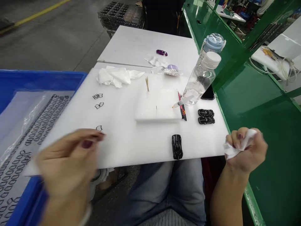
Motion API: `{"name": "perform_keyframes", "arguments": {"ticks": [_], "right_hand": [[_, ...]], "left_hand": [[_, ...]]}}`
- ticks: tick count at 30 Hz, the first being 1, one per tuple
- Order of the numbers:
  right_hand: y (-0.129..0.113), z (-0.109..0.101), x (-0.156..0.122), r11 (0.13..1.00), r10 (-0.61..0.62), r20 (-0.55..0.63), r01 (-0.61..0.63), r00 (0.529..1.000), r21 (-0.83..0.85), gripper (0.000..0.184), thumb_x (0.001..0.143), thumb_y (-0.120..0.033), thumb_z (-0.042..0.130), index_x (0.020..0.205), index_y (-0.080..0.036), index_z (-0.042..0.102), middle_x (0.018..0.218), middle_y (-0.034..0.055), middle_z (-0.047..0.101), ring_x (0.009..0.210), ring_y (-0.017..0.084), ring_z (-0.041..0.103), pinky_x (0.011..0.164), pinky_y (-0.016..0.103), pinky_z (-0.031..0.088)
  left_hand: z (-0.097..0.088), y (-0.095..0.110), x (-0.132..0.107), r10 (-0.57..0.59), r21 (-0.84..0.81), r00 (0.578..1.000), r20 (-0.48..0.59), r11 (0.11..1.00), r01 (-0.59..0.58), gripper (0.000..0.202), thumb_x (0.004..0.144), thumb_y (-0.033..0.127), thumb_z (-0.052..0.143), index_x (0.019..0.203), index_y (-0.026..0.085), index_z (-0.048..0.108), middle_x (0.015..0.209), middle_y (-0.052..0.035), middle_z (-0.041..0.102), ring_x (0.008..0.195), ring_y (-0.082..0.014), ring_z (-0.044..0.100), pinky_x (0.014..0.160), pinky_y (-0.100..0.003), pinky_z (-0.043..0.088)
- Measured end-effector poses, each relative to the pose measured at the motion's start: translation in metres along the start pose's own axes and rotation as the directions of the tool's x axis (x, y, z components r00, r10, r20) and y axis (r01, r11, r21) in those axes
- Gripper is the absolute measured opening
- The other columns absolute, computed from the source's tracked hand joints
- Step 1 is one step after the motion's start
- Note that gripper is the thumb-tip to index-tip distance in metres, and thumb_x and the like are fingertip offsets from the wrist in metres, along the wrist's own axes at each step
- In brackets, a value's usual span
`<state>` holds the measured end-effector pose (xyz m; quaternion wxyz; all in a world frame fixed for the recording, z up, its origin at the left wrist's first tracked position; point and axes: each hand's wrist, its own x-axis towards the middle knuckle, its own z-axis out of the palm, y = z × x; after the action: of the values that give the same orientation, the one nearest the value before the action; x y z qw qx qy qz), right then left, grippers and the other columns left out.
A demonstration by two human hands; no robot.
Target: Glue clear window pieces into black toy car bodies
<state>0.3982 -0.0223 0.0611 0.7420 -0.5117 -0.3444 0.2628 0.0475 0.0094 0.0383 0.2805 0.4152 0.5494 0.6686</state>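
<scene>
My right hand (245, 149) is closed around a crumpled white tissue (231, 150) just off the right edge of the white board (131, 141) on my lap. My left hand (70, 157) is blurred by motion over the board's left front; its fingertips pinch together near a small black outlined sticker piece (99, 128), and I cannot make out whether they hold anything. A black toy car body (177, 146) lies at the board's front edge between my hands. Two more black car bodies (206, 116) sit side by side further right.
A white foam block (157, 108) with toothpicks, a red-and-black pen (182, 108), a clear bottle (199, 81), crumpled tissue (116, 76) and more sticker pieces (98, 100) lie on the board. A blue crate (25, 81) holding sticker sheets (25, 138) stands left. A green bench (254, 103) runs along the right.
</scene>
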Motion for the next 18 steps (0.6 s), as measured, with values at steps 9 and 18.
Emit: {"name": "perform_keyframes", "arguments": {"ticks": [9, 18], "right_hand": [[0.003, 0.035, -0.068, 0.907, -0.059, 0.594, 0.292, 0.802, -0.304, 0.014, 0.083, -0.027, 0.072, 0.080, -0.020, 0.061, 0.057, -0.0038, 0.052, 0.046, 0.009, 0.042, 0.042, 0.023, 0.029], [0.007, 0.055, -0.067, 0.753, -0.366, 0.692, 0.635, 0.622, -0.172, 0.020, 0.085, -0.011, 0.060, 0.103, -0.018, 0.067, 0.062, 0.0009, 0.054, 0.052, 0.013, 0.046, 0.046, 0.027, 0.035]], "left_hand": [[0.092, 0.000, -0.084, -0.366, -0.387, 0.550, 0.750, 0.431, 0.815, 0.027, 0.066, 0.046, 0.083, 0.074, 0.022, 0.074, 0.069, 0.0012, 0.066, 0.064, -0.0066, 0.060, 0.063, -0.017, 0.054], [0.083, -0.004, -0.082, -0.409, -0.370, 0.488, 0.771, 0.336, 0.866, 0.026, 0.057, 0.042, 0.089, 0.068, 0.022, 0.075, 0.062, 0.0004, 0.070, 0.060, -0.0080, 0.063, 0.059, -0.015, 0.054]]}}
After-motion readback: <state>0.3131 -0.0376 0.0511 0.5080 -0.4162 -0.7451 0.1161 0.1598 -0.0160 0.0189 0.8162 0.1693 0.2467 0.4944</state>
